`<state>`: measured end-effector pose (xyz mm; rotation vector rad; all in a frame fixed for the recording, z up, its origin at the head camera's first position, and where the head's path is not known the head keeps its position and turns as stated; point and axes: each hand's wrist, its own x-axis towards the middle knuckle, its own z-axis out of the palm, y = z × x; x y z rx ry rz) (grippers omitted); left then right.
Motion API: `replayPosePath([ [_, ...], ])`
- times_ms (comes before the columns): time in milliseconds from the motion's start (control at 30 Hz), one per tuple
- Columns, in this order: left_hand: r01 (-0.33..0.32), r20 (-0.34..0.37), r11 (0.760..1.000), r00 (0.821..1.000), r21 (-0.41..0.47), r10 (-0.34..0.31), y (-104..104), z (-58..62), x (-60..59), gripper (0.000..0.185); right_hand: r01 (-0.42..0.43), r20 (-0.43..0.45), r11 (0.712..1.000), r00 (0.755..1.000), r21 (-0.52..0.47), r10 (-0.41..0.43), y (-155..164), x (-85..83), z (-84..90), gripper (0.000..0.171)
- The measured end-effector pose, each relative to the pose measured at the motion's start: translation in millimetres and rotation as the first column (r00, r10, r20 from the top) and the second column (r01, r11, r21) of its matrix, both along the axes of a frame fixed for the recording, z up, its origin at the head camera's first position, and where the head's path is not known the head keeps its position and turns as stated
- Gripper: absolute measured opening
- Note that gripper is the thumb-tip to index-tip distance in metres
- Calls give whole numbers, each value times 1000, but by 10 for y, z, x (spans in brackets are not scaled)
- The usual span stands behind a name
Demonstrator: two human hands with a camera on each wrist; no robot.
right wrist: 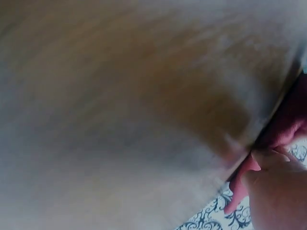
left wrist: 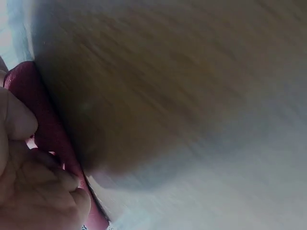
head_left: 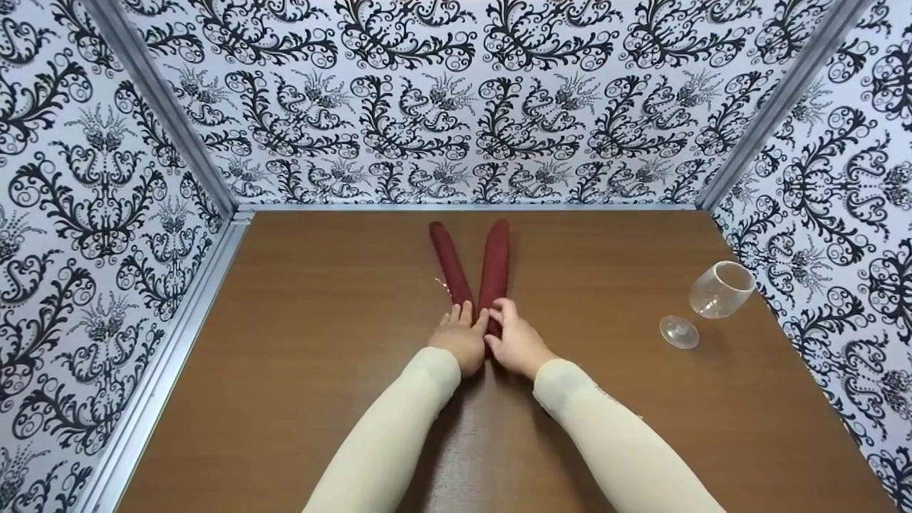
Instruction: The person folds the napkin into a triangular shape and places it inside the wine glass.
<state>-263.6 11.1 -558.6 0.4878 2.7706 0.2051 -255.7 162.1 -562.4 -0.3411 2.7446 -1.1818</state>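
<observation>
A dark red cloth napkin (head_left: 496,263), rolled into a long tube and bent into a narrow V, lies on the brown table. Its two ends point to the back wall, and the left arm is thinner than the right. My left hand (head_left: 459,342) holds the left arm near the bend, thumb toward the middle. From the other side, my right hand (head_left: 520,343) grips the right arm low down with bent fingers. Both hands partly hide the bend. The left wrist view shows fingers against the red cloth (left wrist: 48,120); the right wrist view shows the cloth (right wrist: 244,179) beside the fingers.
To the right stands a clear stemmed wine glass (head_left: 721,291) on its round foot. Walls with a black and white scroll pattern (head_left: 442,107) enclose the table (head_left: 320,320) at the back and both sides, with metal rails along the edges.
</observation>
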Motion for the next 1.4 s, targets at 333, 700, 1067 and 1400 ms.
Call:
replayPosePath([
  [333, 3, -23, 999, 1000, -48, -4, 31, -51, 37, 88, 21, 97, 987, 995, -158, -6, -2, -7, 0, 64],
  [700, -8, -55, 999, 998, -31, 7, 45, -26, 116, 72, -42, 154, 995, 987, -87, 55, 135, 44, 130, 68],
  [1067, -9, -77, 999, 997, -45, 5, 93, -47, 94, 72, 219, -141, 907, 974, 359, -179, 875, 130, 296, 47],
  [1400, -13, -79, 1000, 997, -24, 11, 92, -58, 101, 75, 224, 55, 811, 953, 541, -300, 1490, 327, 411, 69],
])
